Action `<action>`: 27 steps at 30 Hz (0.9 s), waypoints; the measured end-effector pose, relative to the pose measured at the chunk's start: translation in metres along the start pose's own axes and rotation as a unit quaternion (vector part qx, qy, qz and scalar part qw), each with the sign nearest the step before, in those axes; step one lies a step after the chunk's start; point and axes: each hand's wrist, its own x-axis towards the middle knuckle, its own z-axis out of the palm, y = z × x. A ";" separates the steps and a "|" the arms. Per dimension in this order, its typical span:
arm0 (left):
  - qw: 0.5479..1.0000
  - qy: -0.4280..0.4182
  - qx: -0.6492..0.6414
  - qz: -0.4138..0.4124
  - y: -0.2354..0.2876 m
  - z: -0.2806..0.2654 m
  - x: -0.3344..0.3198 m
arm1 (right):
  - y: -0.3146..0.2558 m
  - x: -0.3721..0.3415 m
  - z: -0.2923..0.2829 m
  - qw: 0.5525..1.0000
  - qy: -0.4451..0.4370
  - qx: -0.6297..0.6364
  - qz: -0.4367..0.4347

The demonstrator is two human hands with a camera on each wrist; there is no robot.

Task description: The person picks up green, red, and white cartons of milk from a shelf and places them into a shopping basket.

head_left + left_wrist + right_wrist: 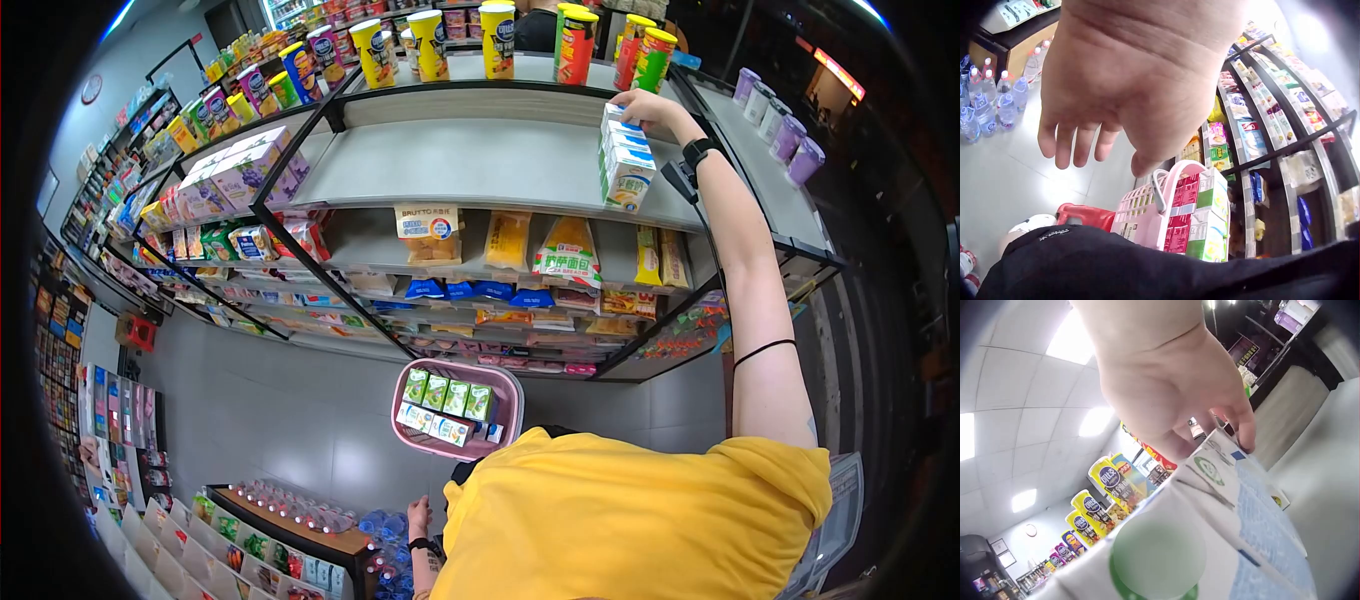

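Note:
At the right end of the upper shelf, a short row of white, blue and green milk cartons [628, 168] stands front to back. My right hand [645, 108] reaches over the row and grips the carton at its back. In the right wrist view, thumb and fingers of the right hand [1175, 394] come down on either side of that carton [1210, 453], with nearer cartons in front. My left hand [1132, 87] hangs loose with nothing in it, its fingers pointing down. Close by stands a pink basket [513, 400] holding several green cartons [447, 393] and white cartons [432, 424].
Yellow, red and green chip canisters [498, 42] line the ledge above the shelf [440, 160]. Packaged bread [430, 235] and snacks fill the levels below. Purple-and-white boxes [250, 170] stand to the left. Bottled drinks [290, 505] are behind, near the left hand.

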 end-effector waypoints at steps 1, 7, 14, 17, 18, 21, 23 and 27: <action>1.000 0.000 -0.002 0.001 0.003 0.000 -0.002 | 0.000 0.000 0.000 0.999 -0.001 0.038 0.015; 1.000 -0.003 -0.007 0.012 0.017 0.002 -0.002 | -0.030 -0.023 0.008 0.996 0.026 0.033 0.082; 1.000 -0.016 -0.016 0.020 0.019 0.010 0.012 | -0.027 -0.012 0.017 0.997 0.041 -0.021 0.062; 0.999 -0.032 -0.028 0.020 0.014 0.009 0.018 | -0.029 -0.009 0.013 0.997 0.022 -0.013 0.069; 0.999 -0.035 -0.035 0.019 0.013 0.009 0.017 | -0.032 -0.012 0.011 0.997 0.014 -0.009 0.074; 0.998 -0.037 -0.041 0.018 0.008 0.007 0.017 | -0.038 -0.019 0.014 0.996 0.025 -0.027 0.079; 0.999 -0.033 -0.040 0.014 0.005 0.006 0.017 | -0.036 -0.019 0.015 0.996 0.032 -0.031 0.077; 0.999 -0.033 -0.042 0.007 0.003 0.001 0.020 | -0.036 -0.021 0.016 0.996 0.036 -0.039 0.074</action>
